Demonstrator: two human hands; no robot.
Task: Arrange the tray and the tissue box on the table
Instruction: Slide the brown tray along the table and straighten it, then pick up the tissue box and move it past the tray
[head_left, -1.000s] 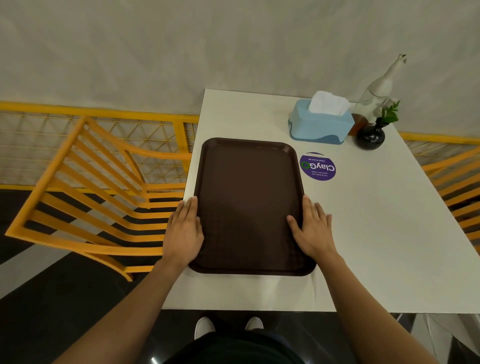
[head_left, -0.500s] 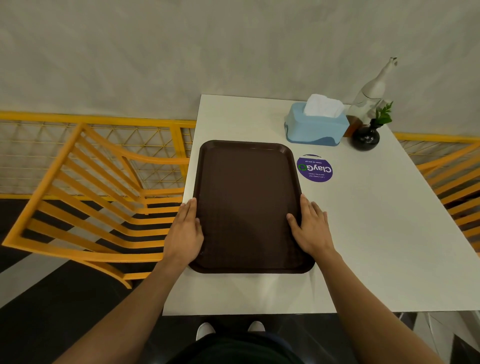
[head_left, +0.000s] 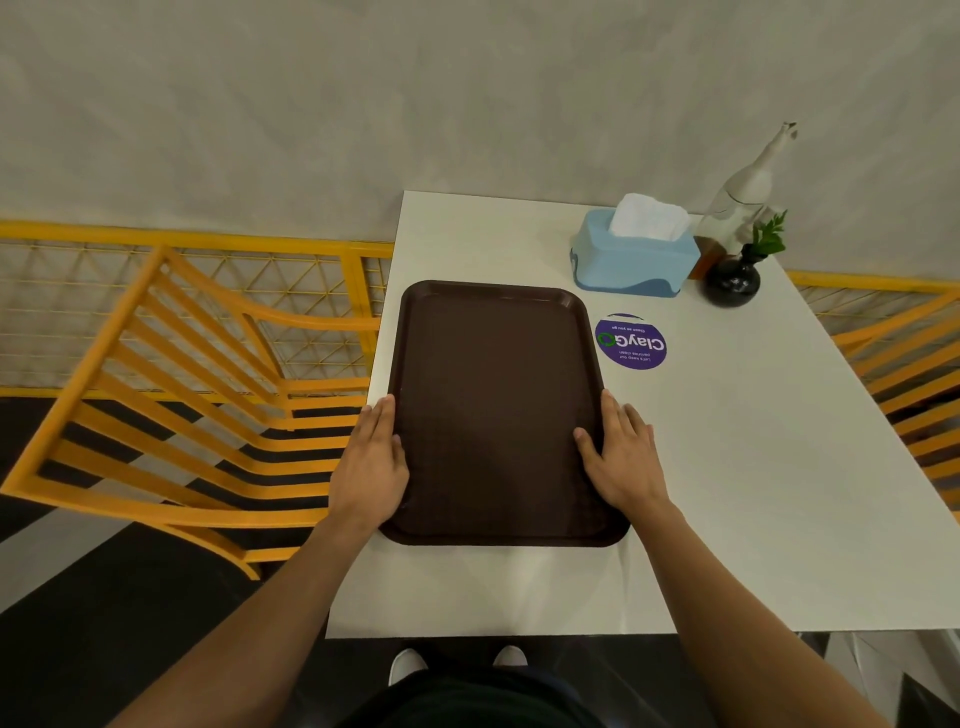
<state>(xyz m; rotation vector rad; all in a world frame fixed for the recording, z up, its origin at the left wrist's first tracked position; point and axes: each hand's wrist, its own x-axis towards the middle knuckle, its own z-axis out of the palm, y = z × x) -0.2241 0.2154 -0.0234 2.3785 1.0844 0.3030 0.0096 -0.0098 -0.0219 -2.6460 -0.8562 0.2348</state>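
Note:
A dark brown rectangular tray (head_left: 493, 364) lies flat on the white table (head_left: 753, 467), near its left edge, long side running away from me. My left hand (head_left: 371, 465) grips the tray's left rim and my right hand (head_left: 621, 457) grips its right rim, thumbs resting on the tray's surface. A light blue tissue box (head_left: 628, 262) with white tissue sticking out stands at the far side of the table, just beyond the tray's far right corner and apart from it.
A round purple sticker (head_left: 631, 343) sits on the table right of the tray. A black vase (head_left: 731, 280) with a green sprig and a clear bottle (head_left: 743, 197) stand right of the tissue box. Yellow chairs stand at the left (head_left: 182, 395) and right (head_left: 914, 364).
Both hands stay on the tray's sides. The tray seems to have slid slightly away from the near table edge, and my view has shifted a little.

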